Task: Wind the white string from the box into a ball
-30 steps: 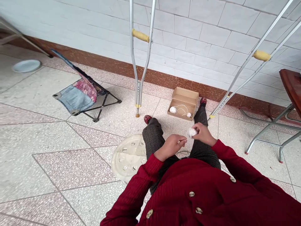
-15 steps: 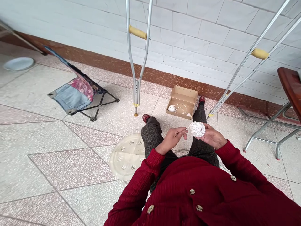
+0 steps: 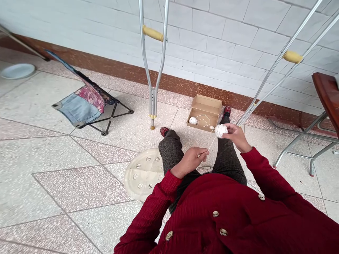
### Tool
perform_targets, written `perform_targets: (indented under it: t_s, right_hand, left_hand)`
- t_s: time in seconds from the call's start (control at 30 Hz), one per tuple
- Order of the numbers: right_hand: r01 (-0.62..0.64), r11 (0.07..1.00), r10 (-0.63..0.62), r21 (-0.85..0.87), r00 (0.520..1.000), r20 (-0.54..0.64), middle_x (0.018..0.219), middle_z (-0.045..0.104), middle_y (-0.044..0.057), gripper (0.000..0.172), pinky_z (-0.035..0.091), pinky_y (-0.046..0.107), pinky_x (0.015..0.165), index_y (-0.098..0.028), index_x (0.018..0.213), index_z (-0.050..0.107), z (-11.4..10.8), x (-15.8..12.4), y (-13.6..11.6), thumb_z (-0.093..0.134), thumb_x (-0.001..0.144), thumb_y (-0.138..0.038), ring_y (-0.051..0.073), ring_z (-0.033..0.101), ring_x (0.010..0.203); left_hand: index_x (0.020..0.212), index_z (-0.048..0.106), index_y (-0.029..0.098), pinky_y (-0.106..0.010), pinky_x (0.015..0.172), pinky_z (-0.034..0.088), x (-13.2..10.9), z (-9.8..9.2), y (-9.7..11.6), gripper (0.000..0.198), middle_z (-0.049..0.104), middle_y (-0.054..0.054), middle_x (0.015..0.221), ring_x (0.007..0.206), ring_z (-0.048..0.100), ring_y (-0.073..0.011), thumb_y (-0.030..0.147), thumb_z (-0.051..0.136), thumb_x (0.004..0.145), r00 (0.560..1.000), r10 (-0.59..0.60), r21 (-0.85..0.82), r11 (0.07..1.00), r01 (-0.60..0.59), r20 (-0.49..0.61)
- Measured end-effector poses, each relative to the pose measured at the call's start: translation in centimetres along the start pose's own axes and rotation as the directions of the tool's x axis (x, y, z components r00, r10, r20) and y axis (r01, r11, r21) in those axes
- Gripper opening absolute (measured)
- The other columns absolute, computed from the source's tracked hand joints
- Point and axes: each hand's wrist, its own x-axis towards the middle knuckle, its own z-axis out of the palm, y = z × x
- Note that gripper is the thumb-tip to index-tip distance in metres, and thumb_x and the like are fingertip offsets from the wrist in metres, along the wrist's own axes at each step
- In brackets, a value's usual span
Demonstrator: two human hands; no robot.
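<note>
My right hand [image 3: 236, 135] grips a ball of white yarn [image 3: 220, 131] by its right side, above my right thigh. From the ball a taut strand of yarn [image 3: 212, 144] slants down to my left hand [image 3: 194, 158], whose fingers are pinched on it. Just beyond the ball, an open cardboard box [image 3: 206, 102] lies on the floor between my feet. Inside it are another white yarn ball [image 3: 193, 120] with a loose loop of strand and a small white piece [image 3: 211, 127] at the right front corner.
Two metal crutches lean on the tiled wall, a left crutch [image 3: 153, 100] and a right crutch [image 3: 275, 70]. A folding chair [image 3: 84, 106] stands at left, near a pale basin [image 3: 18, 71]. A round plastic stool [image 3: 143, 173] is beside my left leg, a brown-topped seat [image 3: 327, 102] at right.
My right hand has moved up and away with the yarn ball, toward the box. My left hand has dropped slightly, and the strand between them is longer and straight.
</note>
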Motion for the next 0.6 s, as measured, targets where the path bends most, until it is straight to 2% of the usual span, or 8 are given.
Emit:
perform_targets:
  t_s: [0.13,0.2,0.27,0.33,0.4,0.43,0.5,0.6]
  right_hand:
    - [0.096,0.923,-0.082,-0.374,0.995,0.054,0.092,0.067,0.003,0.040,0.047,0.029,0.068,-0.018,0.098,0.070,1.8,-0.5,3.7,0.074,0.057,-0.017,0.016,0.058,0.074]
    - [0.172,0.845,-0.114,-0.507,0.983,0.143,0.094,0.065,0.003,0.039,0.044,0.028,0.069,-0.019,0.095,0.072,2.4,-1.3,4.7,0.072,0.057,-0.011,0.015,0.056,0.075]
    - [0.199,0.831,-0.048,-0.519,0.956,0.289,0.090,0.063,0.001,0.040,0.042,0.027,0.069,-0.019,0.093,0.073,2.6,-2.2,5.0,0.072,0.055,-0.007,0.014,0.054,0.073]
    - [0.094,0.912,0.096,-0.398,0.898,0.430,0.083,0.062,-0.001,0.042,0.041,0.026,0.066,-0.020,0.095,0.072,2.3,-3.1,4.8,0.074,0.055,-0.007,0.013,0.053,0.070]
    - [-0.117,0.975,0.200,-0.191,0.837,0.509,0.083,0.064,-0.002,0.046,0.042,0.025,0.067,-0.020,0.100,0.071,1.7,-4.0,4.1,0.079,0.056,-0.010,0.014,0.055,0.072]
    - [-0.213,0.973,0.225,-0.083,0.824,0.521,0.085,0.065,-0.002,0.048,0.043,0.025,0.069,-0.020,0.101,0.070,1.5,-4.5,3.6,0.081,0.056,-0.012,0.014,0.058,0.075]
    - [-0.329,0.939,0.237,0.098,0.828,0.508,0.091,0.068,-0.001,0.052,0.045,0.025,0.073,-0.021,0.103,0.068,1.1,-5.2,2.5,0.086,0.054,-0.014,0.015,0.061,0.081]
    - [-0.355,0.886,0.197,0.297,0.870,0.452,0.097,0.070,0.000,0.057,0.048,0.025,0.075,-0.022,0.105,0.069,1.1,-5.7,0.7,0.088,0.052,-0.014,0.015,0.062,0.084]
  left_hand:
    - [0.072,0.065,0.017,-0.028,0.082,0.046,0.3,0.0,0.7,0.033,0.067,-0.003,0.072,0.076,0.062,-0.0166,0.027,0.048,0.099,0.998,0.063,0.304,0.950,-0.069,0.028]
    - [0.075,0.067,0.017,-0.033,0.094,0.046,0.8,0.0,0.6,0.030,0.068,-0.004,0.072,0.075,0.063,-0.0168,0.022,0.048,0.098,0.993,0.091,0.433,0.894,-0.113,0.072]
    - [0.080,0.068,0.017,-0.039,0.105,0.042,1.2,-0.2,0.2,0.029,0.070,-0.004,0.075,0.075,0.064,-0.0164,0.019,0.046,0.099,0.990,0.118,0.504,0.852,-0.142,0.080]
    - [0.085,0.069,0.017,-0.042,0.110,0.038,1.6,-0.5,-0.2,0.028,0.071,-0.004,0.079,0.078,0.065,-0.0163,0.021,0.046,0.100,0.988,0.146,0.510,0.847,-0.150,0.048]
    - [0.083,0.068,0.017,-0.041,0.110,0.038,1.9,-0.8,-0.5,0.030,0.071,-0.002,0.079,0.079,0.065,-0.0158,0.025,0.046,0.101,0.985,0.172,0.441,0.883,-0.161,0.016]
    - [0.081,0.067,0.017,-0.039,0.108,0.040,2.0,-0.8,-0.7,0.031,0.070,-0.002,0.077,0.078,0.064,-0.0155,0.027,0.046,0.102,0.984,0.176,0.383,0.909,-0.161,-0.003]
    - [0.077,0.066,0.017,-0.034,0.098,0.045,2.3,-0.6,-1.0,0.034,0.069,-0.001,0.075,0.076,0.063,-0.0152,0.030,0.046,0.102,0.987,0.147,0.232,0.964,-0.130,-0.057]
    - [0.074,0.066,0.015,-0.026,0.079,0.047,2.5,0.6,-1.6,0.037,0.068,-0.002,0.075,0.075,0.062,-0.0151,0.033,0.047,0.100,0.994,0.035,-0.023,0.999,-0.038,-0.105]
